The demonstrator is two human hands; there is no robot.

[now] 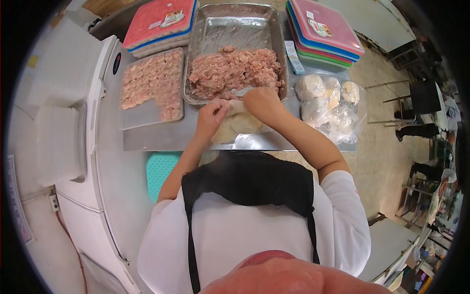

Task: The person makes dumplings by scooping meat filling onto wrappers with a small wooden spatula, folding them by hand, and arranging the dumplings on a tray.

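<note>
A deep metal pan (pixel 187 73) in front of me holds a mound of pinkish ground meat (pixel 235 71). At its near rim my left hand (pixel 214 116) is closed, the fingers pinching the edge of a thin, pale dough wrapper (pixel 228 107). Beside it my right hand (pixel 265 104) is curled into a fist over the wrapper and the meat's near edge. A small greyish, shiny thing (pixel 240 92) shows at its fingertips; its kind is unclear. More pale dough wrappers (pixel 240 123) lie spread on the metal table below my hands.
Left of the pan, a clear tray (pixel 142 117) holds rows of small meat dumplings (pixel 151 78). Stacked lidded containers stand at back left (pixel 159 22) and back right (pixel 325 29). Bagged round dough stacks (pixel 330 100) sit on the right. A white refrigerator (pixel 110 147) borders my left.
</note>
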